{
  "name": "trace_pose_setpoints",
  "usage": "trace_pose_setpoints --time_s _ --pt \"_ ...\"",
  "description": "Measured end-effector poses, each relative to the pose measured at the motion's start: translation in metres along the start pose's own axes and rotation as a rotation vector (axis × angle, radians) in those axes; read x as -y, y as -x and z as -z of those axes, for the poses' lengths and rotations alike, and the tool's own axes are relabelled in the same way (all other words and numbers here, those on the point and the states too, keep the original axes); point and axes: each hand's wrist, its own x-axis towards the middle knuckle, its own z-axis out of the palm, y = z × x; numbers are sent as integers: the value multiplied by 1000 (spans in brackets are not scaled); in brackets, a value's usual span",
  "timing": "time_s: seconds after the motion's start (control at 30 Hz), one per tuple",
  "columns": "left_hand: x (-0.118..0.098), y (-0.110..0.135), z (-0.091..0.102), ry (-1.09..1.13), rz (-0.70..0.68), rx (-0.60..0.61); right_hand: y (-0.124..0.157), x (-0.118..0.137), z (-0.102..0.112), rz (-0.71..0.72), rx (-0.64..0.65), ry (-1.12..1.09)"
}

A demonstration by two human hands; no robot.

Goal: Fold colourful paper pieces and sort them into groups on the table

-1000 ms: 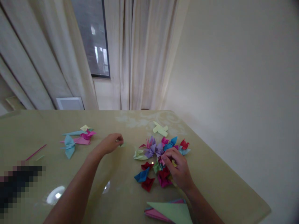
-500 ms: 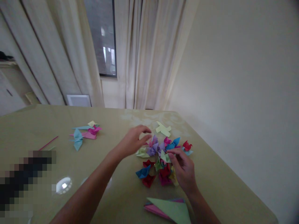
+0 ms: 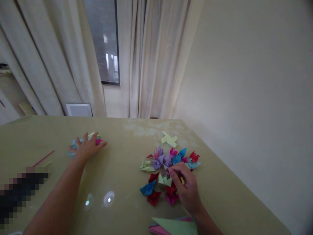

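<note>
My left hand (image 3: 87,146) reaches far left with its fingers spread over a small group of paper cranes. It covers most of them; bits of a light blue crane (image 3: 73,143) and a pink one (image 3: 98,141) show around it. On the right, my right hand (image 3: 184,184) pinches a small folded-paper piece in the cluster, mostly hidden at the fingertips. Just below the fingertips is a light green folded paper (image 3: 164,180). Around it lie red, magenta and blue origami pieces (image 3: 148,188), purple paper flowers (image 3: 162,161) and a red one (image 3: 194,156).
Folded paper sheets (image 3: 173,226) lie at the near edge, beside my right forearm. Behind the cluster is a pale yellow cross-shaped paper (image 3: 169,139). A thin pink stick (image 3: 44,158) lies at the left of the table (image 3: 122,182). A wall (image 3: 256,98) borders the right side.
My left hand has moved from the cluster far left onto the paper cranes, its fingers spreading. My right hand has shifted slightly left and nearer; the light green folded paper is lower too.
</note>
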Motion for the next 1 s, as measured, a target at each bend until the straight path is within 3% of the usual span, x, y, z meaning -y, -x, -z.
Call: trace_pose_setpoints --time_s 0.27,0.4,0.53,0.83,1.0 --pt "-6 -13 -25 -120 -57 23 1 0 -3 -2 38 28" --pt "-6 -16 -20 -205 -79 103 0 0 -3 0 36 15" --pt "-12 -15 -11 -294 -233 217 1 0 -3 8 23 3" --pt "-74 31 -8 -279 -500 404 0 0 -5 -8 34 -28" --pt "-92 59 11 -266 -578 338 -1 -2 -6 10 18 -48"
